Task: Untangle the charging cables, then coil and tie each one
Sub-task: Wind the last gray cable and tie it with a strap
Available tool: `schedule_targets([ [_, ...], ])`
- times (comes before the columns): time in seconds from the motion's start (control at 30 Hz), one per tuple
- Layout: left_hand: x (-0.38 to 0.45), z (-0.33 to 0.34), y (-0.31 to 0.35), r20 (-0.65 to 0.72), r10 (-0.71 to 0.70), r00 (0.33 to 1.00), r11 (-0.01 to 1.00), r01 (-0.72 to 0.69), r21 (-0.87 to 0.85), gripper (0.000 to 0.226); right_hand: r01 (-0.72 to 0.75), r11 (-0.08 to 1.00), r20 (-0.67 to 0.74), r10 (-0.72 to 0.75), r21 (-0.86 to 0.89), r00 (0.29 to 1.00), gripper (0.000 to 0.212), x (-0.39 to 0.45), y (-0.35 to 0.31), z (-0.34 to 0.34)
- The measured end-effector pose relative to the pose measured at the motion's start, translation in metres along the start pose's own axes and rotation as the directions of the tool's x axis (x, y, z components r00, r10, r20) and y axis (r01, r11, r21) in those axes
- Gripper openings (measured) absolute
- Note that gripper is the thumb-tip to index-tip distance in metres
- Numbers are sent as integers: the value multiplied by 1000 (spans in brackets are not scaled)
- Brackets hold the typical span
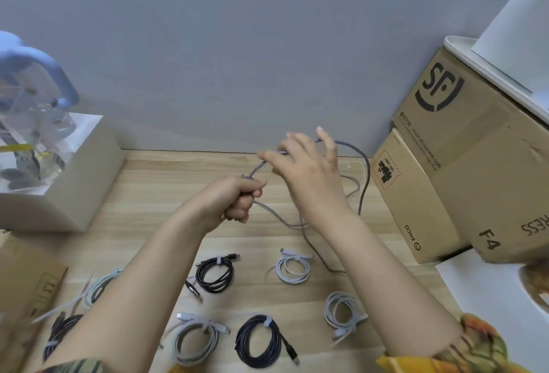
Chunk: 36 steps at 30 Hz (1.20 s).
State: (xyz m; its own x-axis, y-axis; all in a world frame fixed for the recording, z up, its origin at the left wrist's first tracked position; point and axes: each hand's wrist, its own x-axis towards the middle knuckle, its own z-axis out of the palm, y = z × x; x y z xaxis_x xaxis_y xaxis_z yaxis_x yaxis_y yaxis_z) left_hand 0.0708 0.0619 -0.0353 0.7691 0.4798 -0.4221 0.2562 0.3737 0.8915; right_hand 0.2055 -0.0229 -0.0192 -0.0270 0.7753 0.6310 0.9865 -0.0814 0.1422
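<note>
A long braided purple-grey cable (364, 170) loops over the wooden table (154, 188) at the back right. My left hand (234, 200) is fisted around one end of it, above the table's middle. My right hand (306, 164), fingers spread, guides the cable with its thumb and forefinger just beyond the left hand. The cable runs from there in a wide arc to the right and trails back toward me. Several coiled, tied cables lie nearer to me: a black coil (215, 273), a white coil (292, 267), a grey coil (341, 314), a dark coil (261, 340) and a light grey coil (194, 340).
Stacked cardboard boxes (463, 146) stand at the right, a smaller one (413, 203) in front of them. A beige box (68, 176) with clear packaging on top sits at the left. More cables and white ties (74, 298) lie at the front left. A grey wall is behind.
</note>
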Motion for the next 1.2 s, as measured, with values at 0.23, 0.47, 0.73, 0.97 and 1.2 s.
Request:
schedule_targets([
  [0.23, -2, 5, 19, 530, 471, 705, 635, 146, -758, 33, -489, 679, 393, 307, 548, 867, 35, -17, 8, 11],
  [0.47, 21, 19, 37, -141, 363, 921, 468, -311, -827, 33, -524, 758, 632, 194, 388, 750, 25, -27, 7, 9],
  [0.73, 40, 4, 20, -169, 385, 907, 877, -416, -240, 25, -422, 869, 597, 199, 259, 777, 25, -17, 8, -18],
  [0.97, 24, 4, 11, 223, 210, 952, 867, -286, 407, 45, -451, 836, 533, 238, 313, 812, 20, 2, 23, -31],
  [1.2, 23, -3, 14, 681, 383, 624, 901, -91, -424, 45, -585, 553, 417, 411, 593, 811, 16, 5, 35, -18],
])
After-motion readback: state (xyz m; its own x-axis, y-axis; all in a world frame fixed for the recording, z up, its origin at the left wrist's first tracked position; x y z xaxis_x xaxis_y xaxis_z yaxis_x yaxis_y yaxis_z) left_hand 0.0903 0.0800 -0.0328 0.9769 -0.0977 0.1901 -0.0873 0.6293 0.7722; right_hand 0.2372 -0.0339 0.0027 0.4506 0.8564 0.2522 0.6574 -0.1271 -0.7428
